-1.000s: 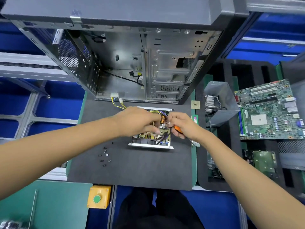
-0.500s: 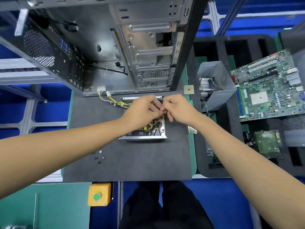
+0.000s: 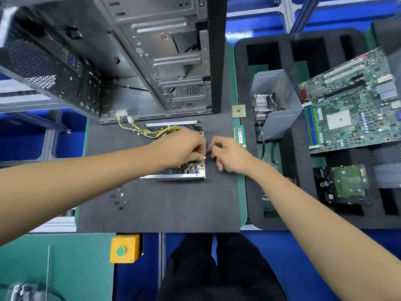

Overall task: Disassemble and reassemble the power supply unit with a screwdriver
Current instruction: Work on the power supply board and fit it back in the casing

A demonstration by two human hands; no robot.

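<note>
A dark mat covers the counter at frame centre. On it lie the opened power supply unit, loose screws at lower left, and the computer case above.

I see the left hand resting curled on the opened power supply unit, the right hand gripping an orange screwdriver just beside it; loose screws lie near-left.

This was a computer repair workshop. An open grey metal computer case, a green motherboard and tiny black screws sat on the dark-matted worktop.
</note>
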